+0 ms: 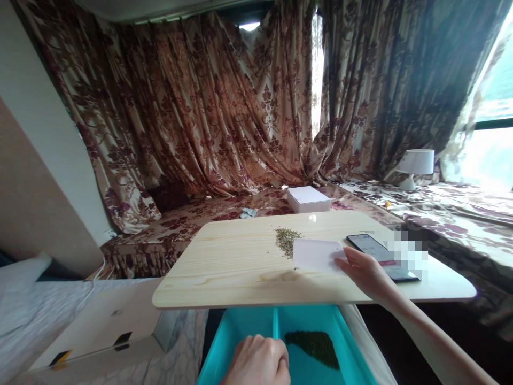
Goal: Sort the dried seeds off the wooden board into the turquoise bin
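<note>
My right hand is closed on a white card with rounded corners, pinching its right end above the tabletop. At the card's left edge lies a loose pile of small greenish-brown dried bits, spread on the light wooden table. Below the table's near edge is a teal bin split by a divider. A dark green heap of fine bits lies in its right compartment. My left hand is closed over the divider, knuckles up; its fingertips are hidden.
A smartphone lies on the table's right side, partly covered by a pixelated patch. Behind the table are a white box and a lamp. A large white box sits at left. Patterned curtains hang behind.
</note>
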Motion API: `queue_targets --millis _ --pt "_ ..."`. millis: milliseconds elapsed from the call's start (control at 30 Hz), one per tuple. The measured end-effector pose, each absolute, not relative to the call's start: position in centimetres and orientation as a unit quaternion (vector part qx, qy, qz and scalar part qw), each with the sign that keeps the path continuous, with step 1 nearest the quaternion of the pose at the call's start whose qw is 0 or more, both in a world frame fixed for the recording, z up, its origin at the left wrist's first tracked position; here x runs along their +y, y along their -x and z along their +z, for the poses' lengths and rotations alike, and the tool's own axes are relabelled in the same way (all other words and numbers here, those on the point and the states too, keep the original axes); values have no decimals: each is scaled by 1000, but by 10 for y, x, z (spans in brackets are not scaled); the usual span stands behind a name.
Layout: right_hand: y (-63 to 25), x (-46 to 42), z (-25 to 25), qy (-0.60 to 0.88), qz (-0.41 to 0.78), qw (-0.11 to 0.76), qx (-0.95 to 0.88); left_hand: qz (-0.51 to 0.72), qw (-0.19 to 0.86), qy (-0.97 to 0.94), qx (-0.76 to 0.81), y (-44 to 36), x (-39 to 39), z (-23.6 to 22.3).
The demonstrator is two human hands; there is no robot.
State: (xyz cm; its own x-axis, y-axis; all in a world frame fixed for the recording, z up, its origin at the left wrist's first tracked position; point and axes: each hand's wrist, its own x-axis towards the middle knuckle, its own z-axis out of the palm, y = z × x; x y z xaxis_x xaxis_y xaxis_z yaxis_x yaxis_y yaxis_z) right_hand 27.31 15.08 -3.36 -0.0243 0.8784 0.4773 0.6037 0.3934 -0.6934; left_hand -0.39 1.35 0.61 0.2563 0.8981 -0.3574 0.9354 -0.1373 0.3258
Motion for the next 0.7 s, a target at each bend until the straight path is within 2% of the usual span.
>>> queue_targets --millis 433,700 --pt "-287 148 -41 566 75 450 -687 -38 241 -763 598 3 17 7" --pt "-282 145 -38 557 88 448 -693 -43 242 -758 604 4 16 5"
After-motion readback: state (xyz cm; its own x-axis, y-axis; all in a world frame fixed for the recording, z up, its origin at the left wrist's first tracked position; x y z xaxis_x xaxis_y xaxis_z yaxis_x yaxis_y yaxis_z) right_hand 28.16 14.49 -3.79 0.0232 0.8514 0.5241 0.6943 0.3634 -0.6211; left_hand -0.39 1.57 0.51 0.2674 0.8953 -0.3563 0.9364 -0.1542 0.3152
